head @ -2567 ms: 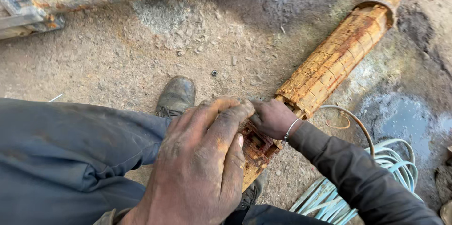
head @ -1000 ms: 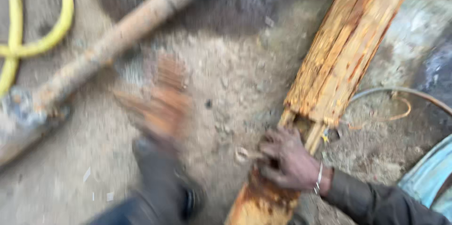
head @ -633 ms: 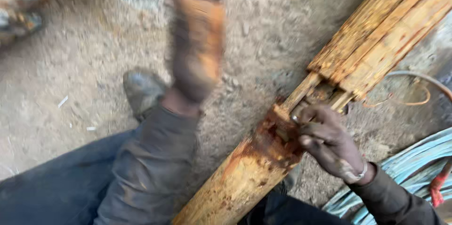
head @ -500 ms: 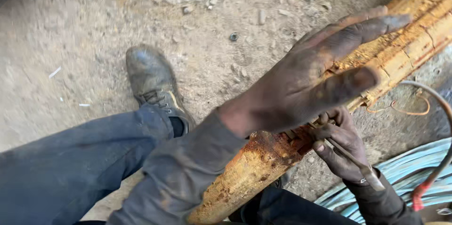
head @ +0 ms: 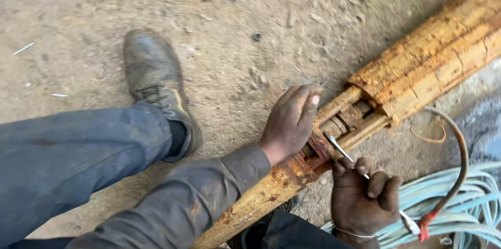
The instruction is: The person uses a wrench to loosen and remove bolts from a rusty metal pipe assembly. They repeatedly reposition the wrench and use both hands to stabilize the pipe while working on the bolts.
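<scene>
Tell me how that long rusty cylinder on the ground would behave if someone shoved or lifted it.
The rusty cylinder looks like thick corroded metal, so it is probably heavy and stiff. Being round, it might roll on the dirt ground, though the left hand steadies it. Its flaking surface would likely shed rust and feel rough.

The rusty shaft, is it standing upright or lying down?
Lying down: the shaft rests slantwise on the ground, left hand on it.

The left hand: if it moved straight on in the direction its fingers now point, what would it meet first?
The left hand lies on the rusty shaft, fingers pointing up and right. Going on, it would probably first meet the end of the wider rusty slatted cylinder; depth is hard to judge.
</scene>
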Motion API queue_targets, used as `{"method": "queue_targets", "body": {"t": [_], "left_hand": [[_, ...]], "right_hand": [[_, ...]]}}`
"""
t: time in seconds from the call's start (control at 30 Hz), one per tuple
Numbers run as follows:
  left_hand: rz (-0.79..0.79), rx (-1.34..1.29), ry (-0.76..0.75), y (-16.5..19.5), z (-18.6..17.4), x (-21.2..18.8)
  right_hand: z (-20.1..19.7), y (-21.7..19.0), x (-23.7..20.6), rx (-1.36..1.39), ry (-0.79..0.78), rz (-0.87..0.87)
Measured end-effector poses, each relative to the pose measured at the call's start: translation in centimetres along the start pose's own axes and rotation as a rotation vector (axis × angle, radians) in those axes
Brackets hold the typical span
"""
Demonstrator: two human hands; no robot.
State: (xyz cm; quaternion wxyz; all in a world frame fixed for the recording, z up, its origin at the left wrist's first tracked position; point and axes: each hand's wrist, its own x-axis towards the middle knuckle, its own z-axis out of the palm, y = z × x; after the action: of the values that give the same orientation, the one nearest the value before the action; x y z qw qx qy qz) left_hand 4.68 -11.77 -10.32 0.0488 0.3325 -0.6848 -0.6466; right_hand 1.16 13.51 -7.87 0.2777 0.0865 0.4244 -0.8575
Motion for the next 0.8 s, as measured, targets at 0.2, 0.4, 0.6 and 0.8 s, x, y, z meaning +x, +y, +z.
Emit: {"method": "queue_targets", "body": {"t": [0.2,0.4,0.6,0.8], "left_hand": [[0.002,0.145,0.141,-1.3,2.5,-3.4],[-0.145,0.346,0.105,-0.8,1.8,-6.0],[-0.156,0.456,0.014,-2.0,2.2,-6.2],[-0.16,0.449,-0.006,-1.0,1.9,-6.3]], "right_hand": [[4.0,-1.0,1.3,-0.436,-0.246,-0.24],[10.3,-7.0,8.8,-0.999,-0.41,-0.011],[18.8,-5.1,14.1,-1.627,-0.976,-0.182],[20.5,-0.6,15.5,-2.049,-1.024,0.128]]}}
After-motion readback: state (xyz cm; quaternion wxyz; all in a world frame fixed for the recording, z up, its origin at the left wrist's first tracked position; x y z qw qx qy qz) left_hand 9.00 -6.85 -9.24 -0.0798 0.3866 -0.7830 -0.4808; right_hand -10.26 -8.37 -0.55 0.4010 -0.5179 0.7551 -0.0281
